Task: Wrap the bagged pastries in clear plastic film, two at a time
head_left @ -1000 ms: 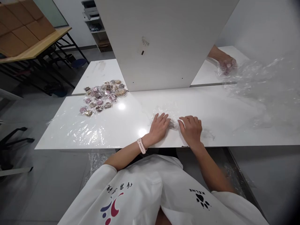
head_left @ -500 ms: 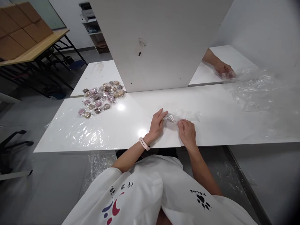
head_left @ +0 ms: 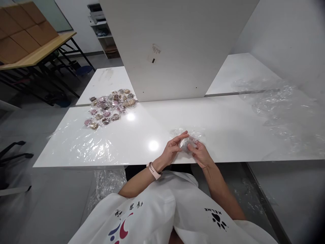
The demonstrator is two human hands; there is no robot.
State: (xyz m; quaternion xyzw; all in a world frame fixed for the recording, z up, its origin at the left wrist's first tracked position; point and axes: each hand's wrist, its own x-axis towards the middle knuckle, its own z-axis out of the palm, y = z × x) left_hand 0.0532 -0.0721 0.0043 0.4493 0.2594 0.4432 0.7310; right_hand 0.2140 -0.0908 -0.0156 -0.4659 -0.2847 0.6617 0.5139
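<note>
A crumpled piece of clear plastic film point(head_left: 187, 143) is between my two hands, close to the table's front edge. My left hand point(head_left: 173, 148), with a pale pink band on its wrist, is curled around the film's left side, thumb and fingers on it. From the right, my right hand point(head_left: 201, 154) pinches the same film with the thumb on top. Whether anything is wrapped inside cannot be made out. Loose film spreads flat on the table just beyond my fingers.
Several individually wrapped cookies or cakes point(head_left: 109, 106) lie heaped at the left of the white table point(head_left: 157, 118). Large clear plastic sheets point(head_left: 279, 105) cover the right side, and another point(head_left: 93, 145) lies front left. A tall white panel point(head_left: 175, 51) stands across the back.
Both hands have drawn nearer my body, and the film between them has been gathered into a bunch. Another person's hand at the back right has gone out of view.
</note>
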